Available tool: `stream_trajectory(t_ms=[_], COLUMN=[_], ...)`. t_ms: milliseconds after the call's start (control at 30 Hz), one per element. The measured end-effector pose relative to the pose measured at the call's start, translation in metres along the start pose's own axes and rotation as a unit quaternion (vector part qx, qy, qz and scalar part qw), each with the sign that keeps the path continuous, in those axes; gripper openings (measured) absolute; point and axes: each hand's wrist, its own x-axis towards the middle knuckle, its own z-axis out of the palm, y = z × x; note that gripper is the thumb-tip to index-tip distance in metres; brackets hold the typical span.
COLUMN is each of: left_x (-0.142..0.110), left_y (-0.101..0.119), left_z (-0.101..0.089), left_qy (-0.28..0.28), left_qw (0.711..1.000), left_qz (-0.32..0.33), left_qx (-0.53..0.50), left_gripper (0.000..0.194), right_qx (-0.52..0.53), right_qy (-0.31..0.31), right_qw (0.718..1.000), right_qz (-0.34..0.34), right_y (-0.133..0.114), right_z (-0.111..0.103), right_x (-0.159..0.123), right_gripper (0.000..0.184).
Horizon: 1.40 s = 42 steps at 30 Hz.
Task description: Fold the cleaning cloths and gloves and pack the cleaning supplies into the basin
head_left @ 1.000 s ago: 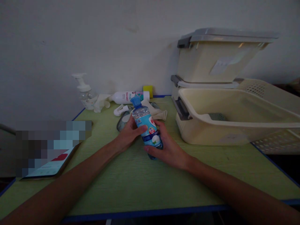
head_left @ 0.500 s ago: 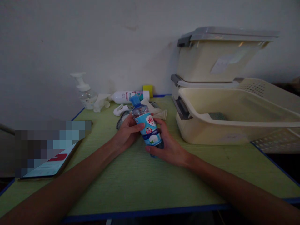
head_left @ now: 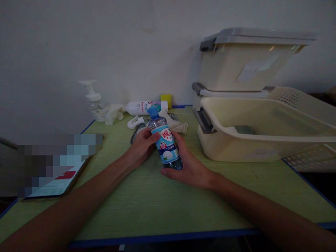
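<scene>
A small clear bottle point(head_left: 164, 140) with a blue cap and a blue-and-white label leans a little to the left above the green table point(head_left: 157, 203). Both my hands grip it. My left hand point(head_left: 140, 147) wraps the upper part from the left, thumb on the label. My right hand point(head_left: 187, 166) cups the lower part and base from the right. Behind the bottle lie white gloves point(head_left: 175, 124) and a round dark-rimmed object, partly hidden by my left hand.
A cream plastic tub point(head_left: 262, 133) with a lidded box point(head_left: 246, 63) stacked behind it fills the right side. At the back stand a pump dispenser point(head_left: 95, 103), a lying white bottle point(head_left: 144, 107) and a yellow sponge point(head_left: 166, 100). A phone point(head_left: 59, 182) lies at the left.
The bottle has turned a little in my hands and sunk slightly toward the table. Both hands keep their grip.
</scene>
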Motion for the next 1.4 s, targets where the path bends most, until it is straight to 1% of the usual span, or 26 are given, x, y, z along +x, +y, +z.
stream_trajectory(t_ms=[100, 200, 267, 367, 433, 567, 633, 733, 867, 1067, 1200, 1400], left_x=[-0.0004, -0.0012, -0.0014, -0.0012, -0.0014, -0.0032, -0.0042, -0.0049, -0.0043, -0.0034, -0.0042, -0.0048], left_y=[0.0026, 0.0033, 0.0032, 0.0029, 0.003, 0.0029, 0.0024, 0.0012, -0.0001, 0.0003, 0.0013, 0.0016], left_z=[0.0022, 0.0034, 0.0029, 0.0015, 0.0014, 0.0052, 0.008, 0.0105, 0.0091, 0.0064, 0.0079, 0.0093], left_qy=[0.001, -0.004, -0.018, -0.045, -0.05, -0.045, -0.04, -0.026, -0.027, -0.029, -0.018, -0.004], left_qw=[1.0, 1.0, 1.0, 0.999, 0.999, 0.999, 0.999, 0.999, 0.999, 0.999, 1.0, 1.0], left_qz=[0.012, 0.013, 0.01, 0.007, 0.004, 0.001, 0.006, 0.011, 0.013, 0.006, -0.001, -0.001], left_qx=[-0.002, -0.009, -0.009, -0.007, -0.009, -0.015, -0.023, -0.032, -0.031, -0.028, -0.021, -0.014], left_gripper=[0.041, 0.044, 0.045, 0.037, 0.032, 0.033, 0.033, 0.03, 0.029, 0.036, 0.032, 0.025], right_qx=[-0.009, -0.011, -0.006, 0.001, 0.006, 0.005, -0.006, -0.017, -0.019, -0.017, -0.027, -0.024], right_qy=[-0.003, 0.002, 0.005, 0.009, 0.01, 0.012, 0.017, 0.022, 0.013, 0.011, 0.013, 0.007], right_qw=[1.0, 1.0, 1.0, 1.0, 1.0, 1.0, 1.0, 1.0, 1.0, 1.0, 0.999, 0.999], right_qz=[0.006, 0.004, 0.003, 0.006, 0.001, -0.018, -0.015, -0.011, -0.019, -0.016, -0.039, -0.045], right_y=[0.0005, 0.0, -0.0003, -0.0002, 0.0, -0.0014, -0.003, -0.0054, -0.0074, -0.0071, -0.0042, -0.003], right_z=[-0.0004, -0.0009, -0.0016, -0.0021, -0.0014, 0.0021, 0.0041, 0.0054, 0.0041, 0.0035, 0.0041, 0.003], right_x=[-0.0001, -0.0001, 0.0, 0.0, -0.0004, -0.0022, -0.0033, -0.0042, -0.0042, -0.0048, -0.0046, -0.0051], right_gripper=[0.095, 0.096, 0.096, 0.097, 0.095, 0.093, 0.093, 0.092, 0.09, 0.087, 0.083, 0.079])
